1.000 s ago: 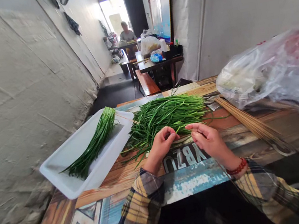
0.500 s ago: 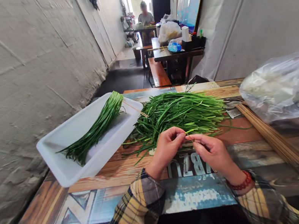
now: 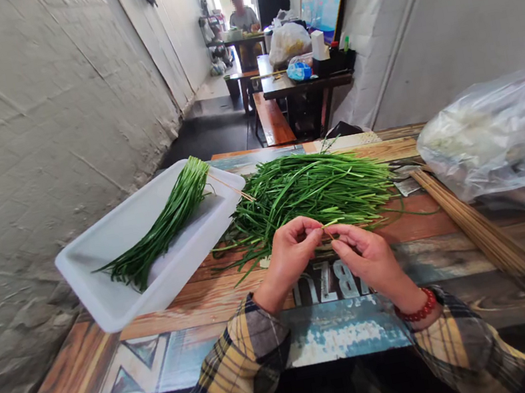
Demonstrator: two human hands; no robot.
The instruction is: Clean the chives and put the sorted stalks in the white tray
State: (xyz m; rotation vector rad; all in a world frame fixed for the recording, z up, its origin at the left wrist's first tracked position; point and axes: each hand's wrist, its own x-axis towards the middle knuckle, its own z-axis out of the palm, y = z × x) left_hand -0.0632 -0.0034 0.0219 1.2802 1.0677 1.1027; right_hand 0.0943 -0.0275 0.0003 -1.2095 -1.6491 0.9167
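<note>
A: Head view. State of the hands?
B: Left hand (image 3: 290, 256) pinched at the fingertips, apparently on a pale green stalk (image 3: 334, 222); right hand (image 3: 371, 262) pinched on a thin brown stick (image 3: 329, 235). Fingertips all but touching.
A: Key relation?
B: Stick slants up and leftward from right thumb to left fingertips; stalk's long axis runs roughly across the view. Right hand nearer the stick.
A: The pile of green stalks (image 3: 312, 188)?
B: On the table (image 3: 172, 319), just beyond both hands, mostly lying left to right, paler ends right.
A: Against one second ago?
B: Fingertips apart there, gap closed here. Pile unchanged.
</note>
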